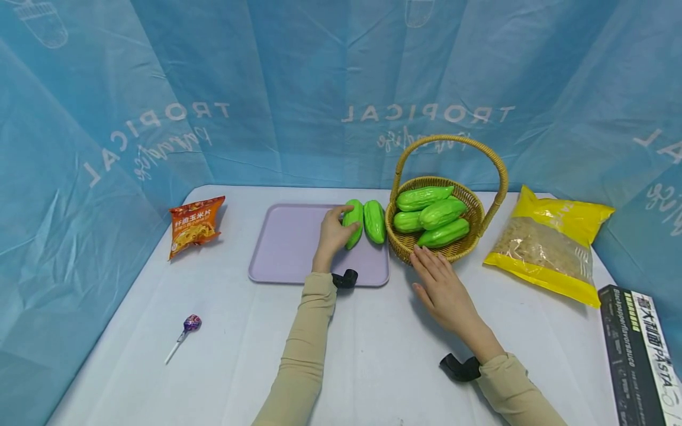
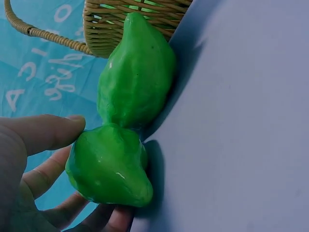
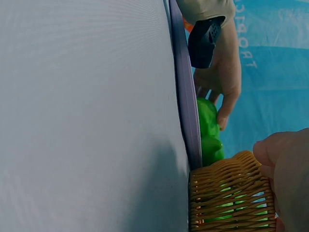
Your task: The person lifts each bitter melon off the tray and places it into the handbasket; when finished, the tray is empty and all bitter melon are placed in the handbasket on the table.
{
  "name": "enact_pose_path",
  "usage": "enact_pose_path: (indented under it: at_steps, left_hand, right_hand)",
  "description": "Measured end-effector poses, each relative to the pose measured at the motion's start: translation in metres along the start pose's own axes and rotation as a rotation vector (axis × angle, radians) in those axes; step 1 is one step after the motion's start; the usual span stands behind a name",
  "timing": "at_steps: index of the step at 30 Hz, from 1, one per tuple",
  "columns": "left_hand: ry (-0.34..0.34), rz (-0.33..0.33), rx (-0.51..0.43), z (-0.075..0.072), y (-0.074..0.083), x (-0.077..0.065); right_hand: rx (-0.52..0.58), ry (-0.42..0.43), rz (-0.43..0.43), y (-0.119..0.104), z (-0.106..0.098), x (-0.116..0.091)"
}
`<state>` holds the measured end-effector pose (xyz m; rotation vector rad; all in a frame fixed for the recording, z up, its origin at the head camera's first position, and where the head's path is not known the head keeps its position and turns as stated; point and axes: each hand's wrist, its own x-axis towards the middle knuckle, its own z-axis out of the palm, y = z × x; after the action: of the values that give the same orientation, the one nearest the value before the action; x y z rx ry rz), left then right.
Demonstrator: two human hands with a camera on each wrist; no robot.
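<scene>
My left hand (image 1: 333,234) is around a glossy green gourd (image 1: 353,222) on the lilac tray (image 1: 298,242), thumb on one side and fingers on the other. In the left wrist view that gourd (image 2: 108,164) sits end to end with a second green gourd (image 2: 137,77). The second gourd (image 1: 375,222) lies at the tray's right side. My right hand (image 1: 442,290) has its fingers straight, fingertips right at the front rim of the wicker basket (image 1: 391,236). Several more green gourds (image 1: 442,213) fill the basket. The right wrist view shows the thumb beside the basket's woven side (image 3: 231,193).
An orange snack bag (image 1: 196,226) lies left of the tray, with a lollipop (image 1: 183,334) nearer the front. Right of the basket are a yellow pasta bag (image 1: 549,245) and a black pasta box (image 1: 636,355). The basket's tall handle (image 1: 453,139) arches above it. A blue curtain (image 1: 303,118) hangs behind.
</scene>
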<state>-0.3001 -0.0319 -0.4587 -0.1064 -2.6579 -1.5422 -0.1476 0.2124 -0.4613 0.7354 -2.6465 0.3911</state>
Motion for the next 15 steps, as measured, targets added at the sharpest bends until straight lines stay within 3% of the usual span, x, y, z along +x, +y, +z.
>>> enact_pose_path:
  at_steps: [9,15]
  left_hand:
    - [0.012,-0.048,-0.045,-0.007,0.001,-0.001]
    - [0.033,-0.022,-0.1,-0.019,0.015,-0.004]
  right_hand:
    - [-0.004,0.007,-0.002,0.0,0.0,0.0]
    - [-0.003,0.01,-0.007,0.0,-0.001,0.0]
